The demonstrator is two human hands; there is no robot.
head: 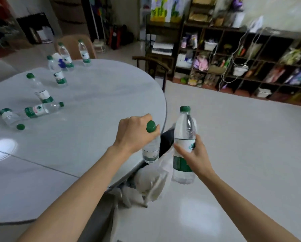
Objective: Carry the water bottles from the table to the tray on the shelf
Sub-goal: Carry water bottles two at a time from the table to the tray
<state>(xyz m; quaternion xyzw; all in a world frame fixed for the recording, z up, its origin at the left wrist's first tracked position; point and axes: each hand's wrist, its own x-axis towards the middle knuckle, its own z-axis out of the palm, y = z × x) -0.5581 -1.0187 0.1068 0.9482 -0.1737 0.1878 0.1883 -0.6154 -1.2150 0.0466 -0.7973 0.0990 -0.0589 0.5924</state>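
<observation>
My left hand [134, 132] grips a clear water bottle [151, 151] by its neck, just below the green cap, at the right edge of the round white table [93, 102]. My right hand [192, 154] holds a second green-capped bottle [184, 145] upright around its label, over the floor beside the table. Several more bottles stay on the table: two lying down at the left [41, 110] [10, 117], one leaning [39, 89], and others standing at the far side [56, 70] [84, 53]. The shelf unit [242, 58] stands across the room; no tray is visible.
A dark wooden chair [156, 67] stands at the table's far right edge, a tan chair [73, 46] behind the table. A chair with pale cloth [151, 182] sits tucked under the near edge. White tiled floor [242, 137] stretches between table and cluttered shelf.
</observation>
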